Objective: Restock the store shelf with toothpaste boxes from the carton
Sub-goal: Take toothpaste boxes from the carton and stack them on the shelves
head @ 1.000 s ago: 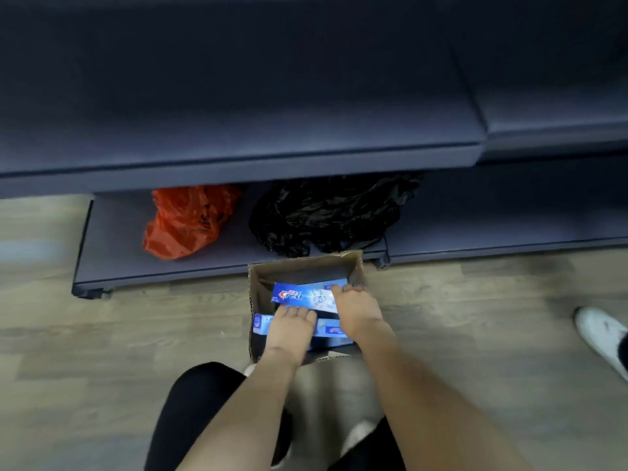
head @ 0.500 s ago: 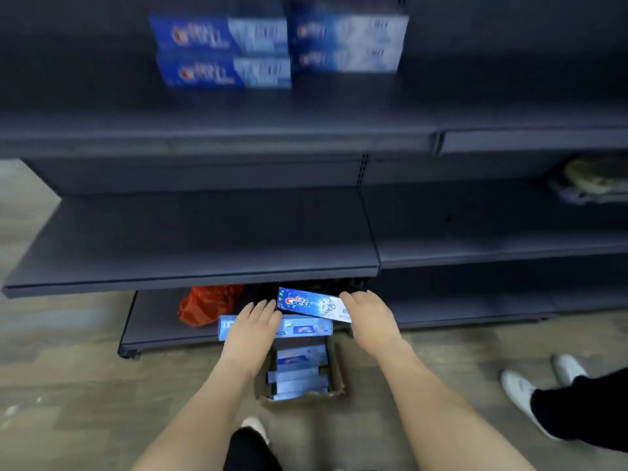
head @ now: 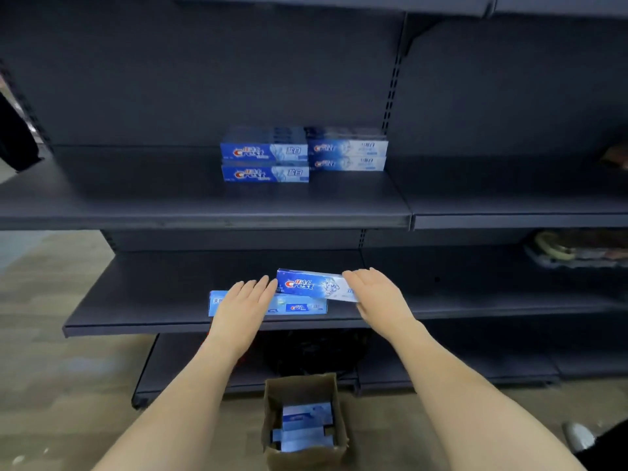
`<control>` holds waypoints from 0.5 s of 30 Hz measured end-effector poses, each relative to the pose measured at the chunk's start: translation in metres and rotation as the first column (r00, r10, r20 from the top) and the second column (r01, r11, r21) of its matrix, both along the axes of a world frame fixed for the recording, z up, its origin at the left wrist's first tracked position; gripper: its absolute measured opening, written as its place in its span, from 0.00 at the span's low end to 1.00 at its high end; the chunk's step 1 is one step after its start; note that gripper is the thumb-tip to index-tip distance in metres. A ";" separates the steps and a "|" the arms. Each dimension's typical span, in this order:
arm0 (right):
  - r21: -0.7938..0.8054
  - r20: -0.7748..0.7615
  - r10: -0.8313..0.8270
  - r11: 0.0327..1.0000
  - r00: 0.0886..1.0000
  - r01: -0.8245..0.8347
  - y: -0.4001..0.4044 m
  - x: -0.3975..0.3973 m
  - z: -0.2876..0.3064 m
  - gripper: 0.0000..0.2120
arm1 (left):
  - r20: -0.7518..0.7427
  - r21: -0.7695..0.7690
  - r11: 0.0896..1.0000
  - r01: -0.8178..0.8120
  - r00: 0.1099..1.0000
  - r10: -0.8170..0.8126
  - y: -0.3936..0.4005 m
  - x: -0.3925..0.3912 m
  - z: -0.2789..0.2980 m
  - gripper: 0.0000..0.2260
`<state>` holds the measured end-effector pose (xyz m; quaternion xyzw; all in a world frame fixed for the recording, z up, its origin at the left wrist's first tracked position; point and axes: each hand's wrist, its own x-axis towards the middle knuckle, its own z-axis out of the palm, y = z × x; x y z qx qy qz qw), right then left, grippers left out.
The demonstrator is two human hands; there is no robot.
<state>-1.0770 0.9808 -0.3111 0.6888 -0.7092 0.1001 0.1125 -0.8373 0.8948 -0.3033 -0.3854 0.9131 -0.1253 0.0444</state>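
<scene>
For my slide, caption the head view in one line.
Both hands carry Crest toothpaste boxes, left hand a pale box, right hand a darker box, above the floor carton.

The scene is dim and cool-toned, lit softly from overhead, and the dark grey metal store shelf [head: 204,198] swallows most of the light. Deep shadow fills the recesses under each tier. The glossy blue toothpaste boxes [head: 302,154] stacked on the upper tier show pale, slightly washed print. Wide-angle distortion bows the shelf edges toward the frame borders. The open brown cardboard carton [head: 302,419] on the floor looks soft and smeared.
</scene>
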 end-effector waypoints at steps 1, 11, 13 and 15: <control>-0.011 -0.005 -0.002 1.000 1.000 0.002 -0.004 -0.002 0.010 0.28 | -0.020 -0.038 0.999 0.012 1.000 -0.013 -0.006 -0.001 0.008 0.35; -0.027 -0.067 -0.058 0.998 0.996 0.056 -0.061 -0.039 0.098 0.28 | -0.158 -0.211 0.976 0.061 0.983 -0.096 -0.075 -0.031 0.089 0.34; 0.036 -0.092 -0.060 0.997 0.994 0.063 -0.076 -0.046 0.110 0.29 | -0.136 -0.194 0.978 0.073 0.986 -0.100 -0.093 -0.039 0.096 0.31; 0.096 -0.103 -0.076 0.992 0.992 0.086 -0.090 -0.051 0.120 0.30 | -0.140 -0.153 0.986 0.061 0.987 -0.083 -0.108 -0.046 0.102 0.29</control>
